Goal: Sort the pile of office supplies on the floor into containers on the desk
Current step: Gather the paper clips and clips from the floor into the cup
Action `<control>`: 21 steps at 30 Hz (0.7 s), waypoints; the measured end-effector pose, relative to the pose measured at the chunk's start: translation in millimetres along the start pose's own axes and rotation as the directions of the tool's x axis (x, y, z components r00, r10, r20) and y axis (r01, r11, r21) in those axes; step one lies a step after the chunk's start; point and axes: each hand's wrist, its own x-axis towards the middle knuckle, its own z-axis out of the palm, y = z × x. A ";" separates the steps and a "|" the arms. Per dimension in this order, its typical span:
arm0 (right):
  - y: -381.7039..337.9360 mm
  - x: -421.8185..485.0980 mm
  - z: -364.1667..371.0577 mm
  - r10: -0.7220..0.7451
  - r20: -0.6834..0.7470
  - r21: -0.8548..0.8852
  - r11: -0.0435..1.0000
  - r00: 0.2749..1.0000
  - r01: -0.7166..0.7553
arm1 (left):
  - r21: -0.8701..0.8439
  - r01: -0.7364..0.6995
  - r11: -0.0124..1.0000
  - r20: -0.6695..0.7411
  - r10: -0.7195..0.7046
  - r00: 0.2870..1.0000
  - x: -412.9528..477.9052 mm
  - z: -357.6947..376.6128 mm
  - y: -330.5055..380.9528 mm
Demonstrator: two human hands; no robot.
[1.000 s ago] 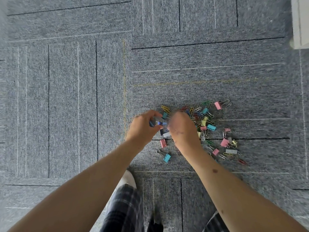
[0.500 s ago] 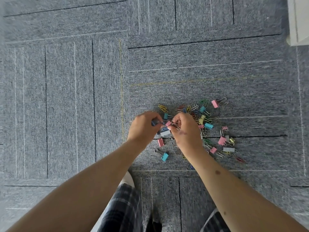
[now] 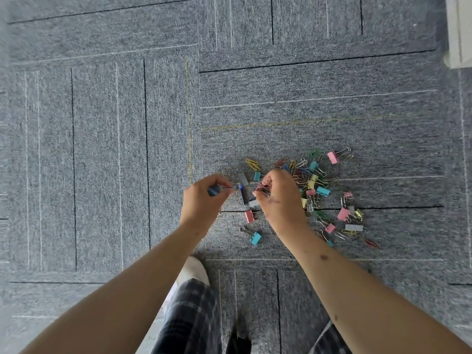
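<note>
Fingers (image 3: 220,179) of the left hand (image 3: 204,200) are curled, pinching a dark blue binder clip (image 3: 213,190) by its wire handles. The right hand (image 3: 281,200) has its fingers (image 3: 270,178) closed on a small pink clip (image 3: 261,186) with wire loops. Half a second ago the two hands almost met. Now the left has drawn off to its own side, and the gap shows a grey clip (image 3: 243,179) lying between the fingers. A second ago the right hand was a blur over the heap, and now it has a catch. I judge that picking is under way with both hands loaded, but nothing has gone to the desk yet.

On the near side of the fingers, a coral clip (image 3: 249,216) and a teal clip (image 3: 255,238) lie apart on the carpet floor (image 3: 102,149). Just beyond the right fingers and to their right lies the pile (image 3: 315,186), a loose scatter of pink, teal, yellow and grey binder clips tangled with coloured paper clips, most of it untouched. Far past it, a white furniture edge (image 3: 459,34) shows, and no containers are in view.
</note>
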 end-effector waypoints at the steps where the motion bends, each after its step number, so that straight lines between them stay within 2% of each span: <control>1: 0.2 0.9 0.2 -0.004 -0.001 0.000 1.000 1.000 0.004 | 0.003 -0.002 1.000 0.002 0.002 1.000 -0.1 0.0 0.1; 4: 0.2 2.5 0.6 -0.032 -0.014 0.050 0.998 0.999 0.032 | 0.022 -0.024 0.999 0.003 0.024 1.000 -0.8 -0.4 0.7; 9: -1.1 1.0 -2.6 -0.080 -0.032 0.248 0.965 0.996 0.086 | 0.013 -0.010 1.000 -0.007 0.010 1.000 -0.9 -1.7 0.6; 15: -0.2 -1.4 -9.8 -0.001 0.040 0.439 0.898 0.999 -0.016 | -0.023 0.018 1.000 -0.001 -0.018 1.000 -2.2 -1.5 6.5; 21: -2.4 -1.8 -14.3 0.041 0.064 0.498 0.864 0.997 -0.067 | -0.009 0.014 1.000 -0.006 -0.014 1.000 -2.5 -0.8 9.7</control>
